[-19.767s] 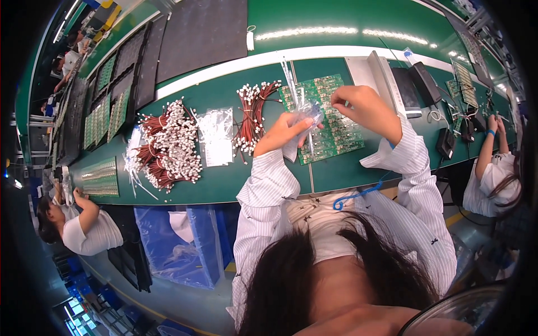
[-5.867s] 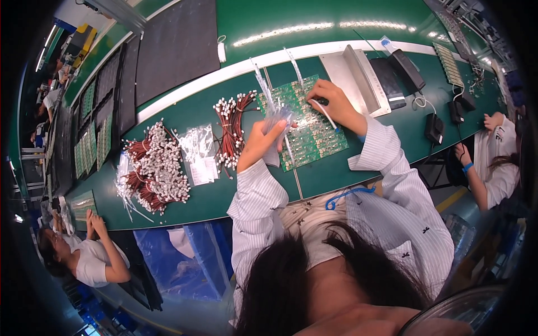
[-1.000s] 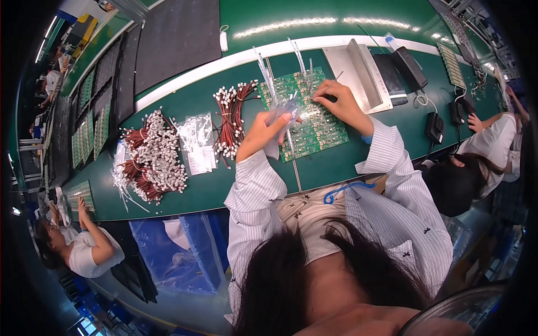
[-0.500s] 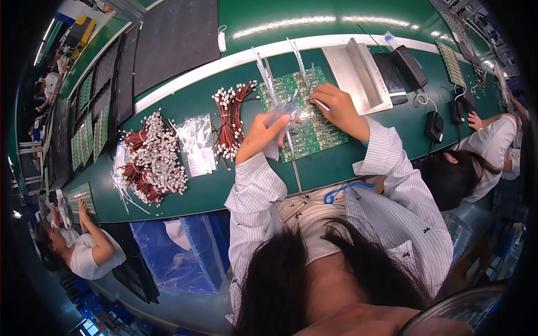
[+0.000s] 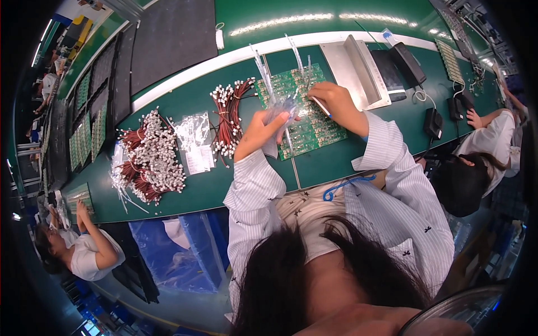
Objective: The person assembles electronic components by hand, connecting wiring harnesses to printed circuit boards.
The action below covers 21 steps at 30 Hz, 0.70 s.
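On the green bench (image 5: 224,190), our left hand (image 5: 259,130) pinches a clear packet (image 5: 283,106) just left of our right hand (image 5: 336,103), fingers closed on a white pin over the circuit board (image 5: 305,126).

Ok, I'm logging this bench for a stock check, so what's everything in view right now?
Circuit board: one, green, on the bench under both hands.
Clear packet: one, transparent, held in the left hand.
Wire bundle: one, red with white plugs, left of the board.
Wire pile: one heap, red and white, further left.
Plastic bags: a few, clear, between bundle and pile.
Metal tray: one, grey, right of the board.
Boards: several, green, far left.
Bench: green.
Co-workers: one lower left, one right.
Left hand: holds the packet.
Right hand: on the board, a thin white piece in its fingers.
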Motion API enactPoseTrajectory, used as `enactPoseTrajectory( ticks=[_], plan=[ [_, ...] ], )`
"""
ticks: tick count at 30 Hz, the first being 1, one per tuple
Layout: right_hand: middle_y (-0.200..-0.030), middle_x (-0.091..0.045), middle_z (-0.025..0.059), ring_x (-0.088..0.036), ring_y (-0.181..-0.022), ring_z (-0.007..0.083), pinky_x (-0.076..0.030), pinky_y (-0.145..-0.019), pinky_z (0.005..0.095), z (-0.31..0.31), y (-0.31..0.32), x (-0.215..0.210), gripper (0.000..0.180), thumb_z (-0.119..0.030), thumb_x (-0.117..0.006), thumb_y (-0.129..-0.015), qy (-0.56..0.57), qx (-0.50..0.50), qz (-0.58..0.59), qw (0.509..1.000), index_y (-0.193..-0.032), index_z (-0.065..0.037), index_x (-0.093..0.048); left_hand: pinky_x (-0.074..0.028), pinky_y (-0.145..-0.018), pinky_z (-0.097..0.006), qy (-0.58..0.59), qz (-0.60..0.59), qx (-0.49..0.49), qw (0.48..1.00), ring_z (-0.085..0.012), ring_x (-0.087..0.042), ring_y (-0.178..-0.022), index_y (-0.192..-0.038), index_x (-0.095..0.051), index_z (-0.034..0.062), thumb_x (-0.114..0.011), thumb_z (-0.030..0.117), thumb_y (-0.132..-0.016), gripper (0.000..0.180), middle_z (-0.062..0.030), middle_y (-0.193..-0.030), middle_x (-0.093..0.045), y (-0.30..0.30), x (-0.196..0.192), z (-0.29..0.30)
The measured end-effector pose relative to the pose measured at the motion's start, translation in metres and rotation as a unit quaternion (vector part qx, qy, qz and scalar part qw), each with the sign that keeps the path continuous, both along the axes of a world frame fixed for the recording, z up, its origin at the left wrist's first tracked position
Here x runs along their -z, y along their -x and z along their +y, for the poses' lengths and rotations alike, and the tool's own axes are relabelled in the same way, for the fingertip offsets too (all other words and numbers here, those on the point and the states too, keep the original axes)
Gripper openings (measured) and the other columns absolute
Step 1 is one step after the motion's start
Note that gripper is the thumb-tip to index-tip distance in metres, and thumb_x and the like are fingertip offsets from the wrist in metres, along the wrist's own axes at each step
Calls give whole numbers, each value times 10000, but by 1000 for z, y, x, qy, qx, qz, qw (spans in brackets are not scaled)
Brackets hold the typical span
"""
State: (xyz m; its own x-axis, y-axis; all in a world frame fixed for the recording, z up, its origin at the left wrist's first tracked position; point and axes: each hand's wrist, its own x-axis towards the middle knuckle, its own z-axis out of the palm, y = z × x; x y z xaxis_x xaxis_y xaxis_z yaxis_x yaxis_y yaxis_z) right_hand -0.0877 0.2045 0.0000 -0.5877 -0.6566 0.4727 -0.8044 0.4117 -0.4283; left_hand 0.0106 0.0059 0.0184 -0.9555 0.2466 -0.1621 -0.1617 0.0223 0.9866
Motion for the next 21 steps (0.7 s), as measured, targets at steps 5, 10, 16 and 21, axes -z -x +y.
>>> enactPoseTrajectory(
  ticks=[5,10,16,21],
  plan=[
    [-761,-588,62,-568,-704,238,-450,-564,312,5,8,-3,74,-89,-568,-743,-21,-15,-82,996,-784,-49,-614,-355,-466,-196,-23,8,1,1000,-58,-411,-449,-940,-621,29,-471,329,-855,346,24,-466,-416,0,3,1],
    [-783,-598,73,-573,-682,204,-433,-569,284,0,0,-30,103,-117,-578,-774,144,-6,-183,973,-809,-24,-605,-356,-467,-197,-8,0,-3,1000,-60,-410,-440,-937,-621,28,-470,346,-852,363,29,-461,-409,1,-2,3],
    [-752,-574,77,-543,-673,167,-423,-607,262,-18,-14,-65,90,-82,-592,-765,151,-76,-163,972,-797,2,-592,-345,-449,-195,-6,3,10,1000,-61,-419,-449,-940,-620,15,-478,364,-845,388,24,-467,-422,3,5,0],
    [-781,-581,76,-537,-713,145,-418,-650,255,-17,-13,-67,85,-54,-593,-759,119,-121,-248,954,-806,16,-585,-348,-449,-196,-13,7,9,1000,-64,-418,-447,-934,-622,8,-480,375,-844,404,21,-468,-426,2,6,0]
  ],
)
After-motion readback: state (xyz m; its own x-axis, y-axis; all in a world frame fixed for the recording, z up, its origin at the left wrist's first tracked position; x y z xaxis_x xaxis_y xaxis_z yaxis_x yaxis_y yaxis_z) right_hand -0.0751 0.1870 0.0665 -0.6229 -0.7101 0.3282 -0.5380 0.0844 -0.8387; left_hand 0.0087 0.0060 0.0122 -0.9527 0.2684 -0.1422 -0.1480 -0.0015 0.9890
